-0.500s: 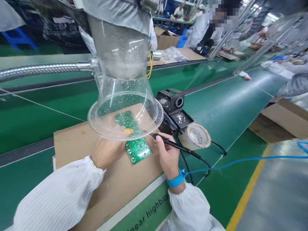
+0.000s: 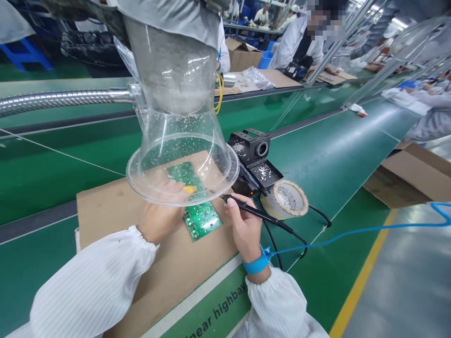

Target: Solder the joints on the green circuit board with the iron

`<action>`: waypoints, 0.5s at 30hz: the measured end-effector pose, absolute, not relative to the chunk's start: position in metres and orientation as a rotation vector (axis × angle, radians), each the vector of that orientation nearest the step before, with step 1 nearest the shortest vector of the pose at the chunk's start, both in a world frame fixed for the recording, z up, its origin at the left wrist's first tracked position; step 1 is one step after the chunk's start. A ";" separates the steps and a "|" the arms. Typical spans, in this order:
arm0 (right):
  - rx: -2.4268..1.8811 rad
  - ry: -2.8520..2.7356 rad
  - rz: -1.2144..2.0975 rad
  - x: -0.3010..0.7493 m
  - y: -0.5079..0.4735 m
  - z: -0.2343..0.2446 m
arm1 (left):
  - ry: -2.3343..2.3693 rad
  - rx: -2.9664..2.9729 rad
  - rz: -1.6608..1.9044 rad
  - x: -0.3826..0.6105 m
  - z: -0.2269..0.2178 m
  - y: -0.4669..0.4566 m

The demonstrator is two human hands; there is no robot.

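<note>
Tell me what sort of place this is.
Probably an electronics factory assembly line: there is a soldering iron, a green circuit board on cardboard, and a blue antistatic wrist strap.

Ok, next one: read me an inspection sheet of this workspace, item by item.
Surface: cardboard sheet on a green bench.
Job's things: circuit board, with the soldering iron tip just beside it.
Clutter: silver specks on the clear fume hood and soldering stand.
Grips: left hand over the board, small yellow object at its fingers; right hand holds the iron.
Cables: black iron cord; blue wrist strap cord runs off right.
Surroundings: co-worker in white across the bench; cardboard box at right.
</note>
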State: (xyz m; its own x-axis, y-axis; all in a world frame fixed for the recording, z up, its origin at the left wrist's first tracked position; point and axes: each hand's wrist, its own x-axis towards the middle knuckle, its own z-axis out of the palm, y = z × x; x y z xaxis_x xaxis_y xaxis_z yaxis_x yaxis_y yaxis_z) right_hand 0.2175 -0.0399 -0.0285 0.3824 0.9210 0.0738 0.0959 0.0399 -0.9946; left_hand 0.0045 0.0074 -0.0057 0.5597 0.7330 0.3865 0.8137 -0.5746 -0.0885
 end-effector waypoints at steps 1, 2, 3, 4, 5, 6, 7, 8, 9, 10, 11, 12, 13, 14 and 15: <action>-1.388 -0.999 0.831 0.217 -0.040 -0.028 | -1.285 -2.536 -0.463 0.004 -0.006 0.008; -1.388 -1.002 0.832 0.217 -0.040 -0.028 | -1.286 -2.536 -0.468 0.004 -0.007 0.008; -1.389 -1.009 0.831 0.217 -0.040 -0.028 | -1.289 -2.540 -0.466 0.005 -0.007 0.009; -1.391 -1.018 0.829 0.217 -0.040 -0.028 | -1.295 -2.547 -0.459 0.005 -0.007 0.010; -1.393 -1.028 0.826 0.217 -0.040 -0.028 | -1.304 -2.553 -0.450 0.005 -0.008 0.010; -1.392 -1.035 0.823 0.217 -0.040 -0.028 | -1.317 -2.557 -0.440 0.006 -0.008 0.011; -1.388 -1.039 0.819 0.217 -0.040 -0.028 | -1.331 -2.559 -0.432 0.006 -0.009 0.011; -1.382 -1.039 0.816 0.217 -0.040 -0.028 | -1.342 -2.562 -0.430 0.007 -0.009 0.012; -1.375 -1.037 0.813 0.217 -0.040 -0.028 | -1.351 -2.564 -0.436 0.007 -0.009 0.012; -1.369 -1.033 0.811 0.217 -0.040 -0.028 | -1.353 -2.571 -0.445 0.007 -0.009 0.013; -1.361 -1.028 0.810 0.217 -0.039 -0.028 | -1.353 -2.580 -0.455 0.006 -0.009 0.013; -1.353 -1.024 0.811 0.217 -0.039 -0.027 | -1.355 -2.585 -0.467 0.006 -0.008 0.013; -1.345 -1.022 0.812 0.217 -0.039 -0.027 | -1.360 -2.582 -0.476 0.006 -0.008 0.013; -1.340 -1.021 0.814 0.217 -0.038 -0.027 | -1.366 -2.577 -0.481 0.006 -0.007 0.014; -1.337 -1.023 0.814 0.217 -0.038 -0.027 | -1.368 -2.573 -0.479 0.006 -0.006 0.014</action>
State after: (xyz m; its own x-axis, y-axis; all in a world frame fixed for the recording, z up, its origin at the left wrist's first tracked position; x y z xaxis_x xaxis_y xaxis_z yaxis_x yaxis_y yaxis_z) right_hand 0.2174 -0.0382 -0.0270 0.3675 0.9222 0.1201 0.0902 0.0932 -0.9916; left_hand 0.0058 0.0137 -0.0065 0.5227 0.7695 0.3670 0.8303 -0.5572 -0.0142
